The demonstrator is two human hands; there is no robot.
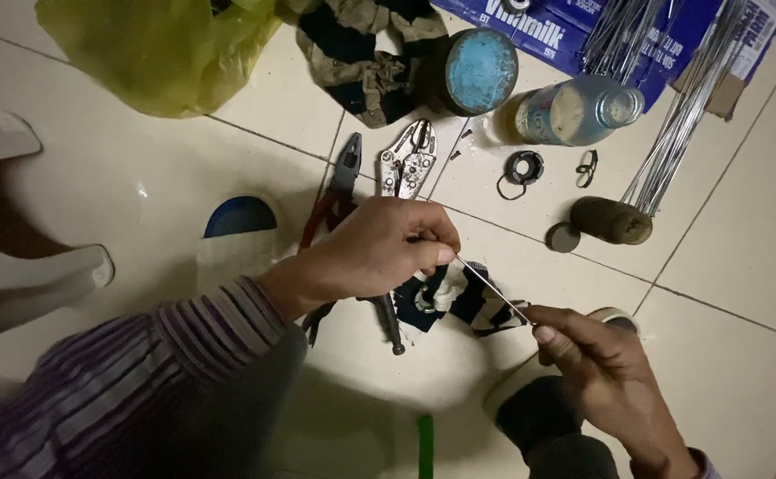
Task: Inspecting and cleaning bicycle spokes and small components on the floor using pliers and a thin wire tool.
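While both hands work low over the tiled floor, the labels run as follows.

Left hand: left hand [379, 253], striped sleeve, fingers closed and pinching the far-left end of a thin metal rod [492, 286].
Right hand: right hand [596, 368], near right, thumb and forefinger closed on the rod's near-right end.
Rod place: held in the air between the two hands, slanting from upper left to lower right, above a dark and white rag [459, 302] on the floor.
Rod handling: judged light, stiff but springy, smooth and likely slippery; thin enough to bend if loaded mid-span. Best taken near each end with a fingertip pinch, as here.
Under left hand: red-handled pliers [339, 182] and a dark screwdriver-like tool [389, 326], partly hidden.
Far centre: locking pliers [408, 161], jaws pointing away.
Far: round blue-topped tin [479, 70], beside a crumpled dirty cloth [361, 53].
Far right: clear plastic bottle [574, 111] lying on its side; bundle of similar metal rods [685, 115] fanned across a blue carton [574, 31].
Mid right: small black ring part [523, 168], dark cylinder [610, 220] on its side, round disc [563, 237] just beside it.
Far left: yellow plastic bag [153, 49].
Left: white plastic stool [24, 266], partly in view.
Floor: pale tiles [743, 266], dim light.
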